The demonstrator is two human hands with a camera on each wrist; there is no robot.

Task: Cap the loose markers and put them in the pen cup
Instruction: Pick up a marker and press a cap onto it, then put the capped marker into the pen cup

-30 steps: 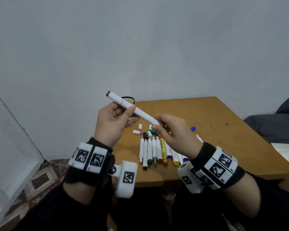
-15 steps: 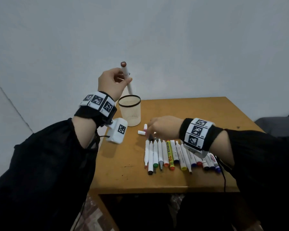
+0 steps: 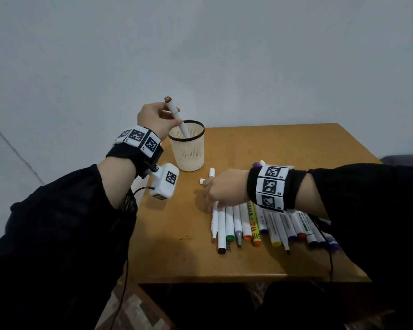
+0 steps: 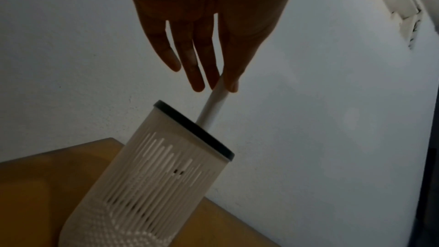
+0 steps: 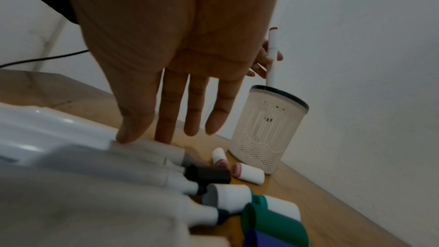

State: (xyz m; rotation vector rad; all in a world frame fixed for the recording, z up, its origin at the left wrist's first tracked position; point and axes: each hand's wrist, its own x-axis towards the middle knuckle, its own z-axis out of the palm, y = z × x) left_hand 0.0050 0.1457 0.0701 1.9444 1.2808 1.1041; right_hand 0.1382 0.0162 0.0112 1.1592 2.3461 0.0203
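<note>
My left hand (image 3: 163,116) pinches a white marker (image 3: 177,117) with a brown cap between thumb and forefinger. The marker's lower end is inside the beige mesh pen cup (image 3: 188,151). In the left wrist view the marker (image 4: 213,104) enters the cup (image 4: 166,176) at its black rim. My right hand (image 3: 219,189) lies with straight fingers on the left end of the row of markers (image 3: 253,225), holding nothing. Its fingertips (image 5: 133,132) touch a marker barrel. Loose white caps (image 5: 247,173) lie beside the cup (image 5: 266,129).
The wooden table (image 3: 296,151) stands against a grey wall, its left edge close to the cup. Two small white caps (image 3: 211,172) lie between cup and row. Black (image 5: 209,175) and green caps (image 5: 273,219) sit at the markers' far ends. A cable hangs off the front right.
One second ago both hands held the brown-capped marker together. The left hand then carried it up over the cup and lowered its end inside. The right hand dropped onto the row.
</note>
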